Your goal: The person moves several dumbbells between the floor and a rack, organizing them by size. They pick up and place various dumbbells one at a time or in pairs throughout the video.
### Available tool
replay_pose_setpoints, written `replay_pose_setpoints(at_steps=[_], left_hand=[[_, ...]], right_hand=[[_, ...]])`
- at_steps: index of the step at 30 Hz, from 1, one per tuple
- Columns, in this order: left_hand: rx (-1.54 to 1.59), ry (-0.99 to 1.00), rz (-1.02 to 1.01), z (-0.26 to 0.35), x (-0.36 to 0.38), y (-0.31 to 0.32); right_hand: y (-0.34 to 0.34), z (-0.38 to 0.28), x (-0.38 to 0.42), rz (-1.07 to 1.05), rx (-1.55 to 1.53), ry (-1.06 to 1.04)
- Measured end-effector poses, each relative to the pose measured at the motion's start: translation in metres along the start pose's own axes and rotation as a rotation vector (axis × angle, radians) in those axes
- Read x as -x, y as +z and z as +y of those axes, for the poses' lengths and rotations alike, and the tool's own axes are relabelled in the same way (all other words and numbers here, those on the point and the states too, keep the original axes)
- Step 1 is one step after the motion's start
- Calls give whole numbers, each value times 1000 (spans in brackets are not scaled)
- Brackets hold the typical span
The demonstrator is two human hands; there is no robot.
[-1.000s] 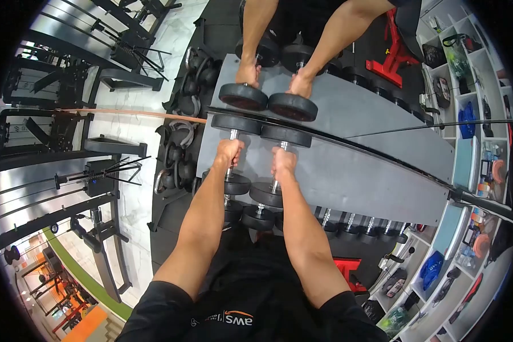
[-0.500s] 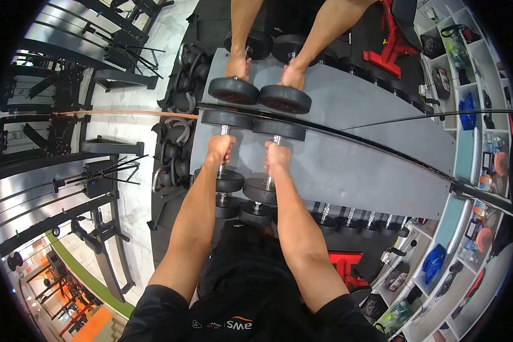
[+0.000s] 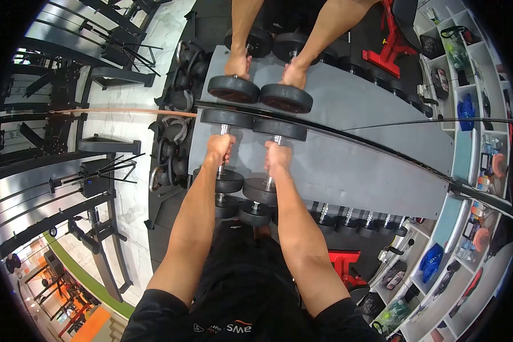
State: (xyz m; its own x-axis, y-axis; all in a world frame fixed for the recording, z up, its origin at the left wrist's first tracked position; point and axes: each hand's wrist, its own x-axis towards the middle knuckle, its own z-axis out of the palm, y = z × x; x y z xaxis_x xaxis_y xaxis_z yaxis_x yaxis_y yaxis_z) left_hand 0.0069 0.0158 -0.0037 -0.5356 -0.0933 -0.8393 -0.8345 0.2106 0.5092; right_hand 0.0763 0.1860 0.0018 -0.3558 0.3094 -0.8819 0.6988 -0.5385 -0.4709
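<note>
My left hand (image 3: 221, 148) is wrapped around the metal handle of a black dumbbell (image 3: 227, 118). Beside it, my right hand (image 3: 277, 157) grips the handle of a second black dumbbell (image 3: 280, 129). Both dumbbells overlap the grey top of the rack (image 3: 336, 176), their far round heads close to the mirror's lower edge and their near heads toward my body. The two far heads sit side by side, almost meeting. In the mirror (image 3: 382, 97), the reflected forearms and dumbbells appear.
Smaller dumbbells (image 3: 347, 225) line the rack's near side below the top. Kettlebells (image 3: 168, 151) stand at its left end. White shelves (image 3: 456, 273) with bags and bottles are on the right, near a red bench frame (image 3: 346, 265). Weight machines (image 3: 97, 176) fill the left.
The view has shifted very slightly. Both hands keep their grip on the dumbbells, which stay in about the same place.
</note>
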Motion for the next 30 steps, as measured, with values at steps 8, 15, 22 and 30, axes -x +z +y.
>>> replay_pose_setpoints(at_steps=[8, 15, 22, 30], left_hand=[[-9, -20, -17, 3, 4, 0], [-18, -49, -43, 8, 7, -1], [-11, -38, -56, 7, 3, -2], [-49, 11, 5, -1, -3, 1]], right_hand=[[-1, -2, 3, 6, 8, -13], [1, -5, 8, 37, 7, -15], [1, -1, 9, 27, 12, -30], [-3, 3, 3, 0, 11, -20]])
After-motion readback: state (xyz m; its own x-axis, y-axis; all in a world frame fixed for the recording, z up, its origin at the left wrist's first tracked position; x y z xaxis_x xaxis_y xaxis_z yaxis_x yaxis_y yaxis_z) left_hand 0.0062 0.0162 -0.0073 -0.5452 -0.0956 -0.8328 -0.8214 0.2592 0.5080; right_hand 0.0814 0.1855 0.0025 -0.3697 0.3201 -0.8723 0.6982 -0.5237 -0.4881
